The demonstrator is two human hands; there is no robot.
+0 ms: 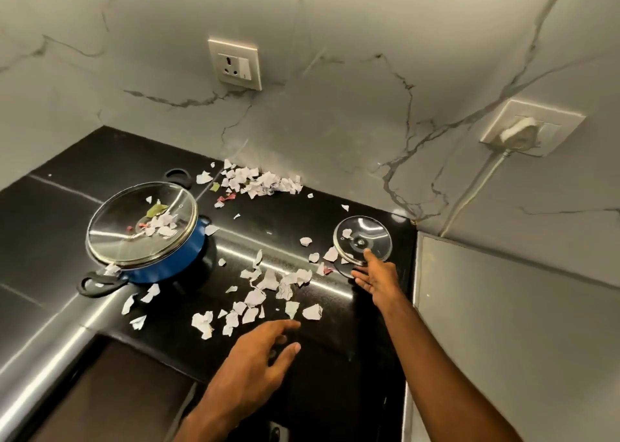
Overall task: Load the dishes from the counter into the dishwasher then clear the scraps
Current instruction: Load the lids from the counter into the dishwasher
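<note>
right hand point(372, 273) fingers straight, index touching small glass lid point(362, 238) right of centre | left hand point(265, 351) spread, empty, lower centre | lidded blue pot point(167, 260) left | scraps point(268, 280) strewn on surface point(100, 159)

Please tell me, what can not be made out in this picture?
All in the head view:
1. The dishwasher: outside the frame.
2. Inside of the pot: hidden by its lid and the scraps on it.
3. Near rim of the small lid: covered by the right hand; contact unclear.
4. The counter under the left hand: hidden by it.
5. Marks on the scraps: too small to read.
</note>
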